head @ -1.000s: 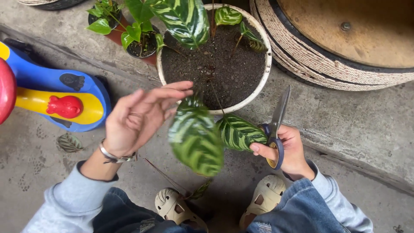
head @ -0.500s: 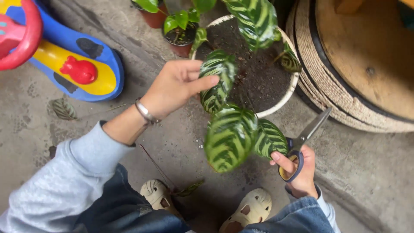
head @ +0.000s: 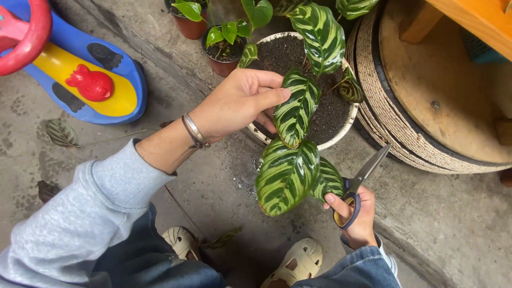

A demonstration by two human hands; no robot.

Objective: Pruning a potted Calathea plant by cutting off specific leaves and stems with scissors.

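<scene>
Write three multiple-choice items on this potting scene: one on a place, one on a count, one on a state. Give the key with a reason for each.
1. Where does the white pot stand?
A. on the ride-on toy
B. on the concrete floor beside the rope-wrapped barrel
C. on the person's lap

2. How many small brown pots stand behind the white pot?
A. two
B. five
C. none

3. How are the scissors held?
A. lying on the floor
B. in the left hand
C. in the right hand, blades together, pointing up

Key: 1 B, the pot sits on the floor against the barrel. 2 A, two show at the top. 3 C, the right hand's fingers pass through the handles while the left hand pinches a striped leaf.
</scene>
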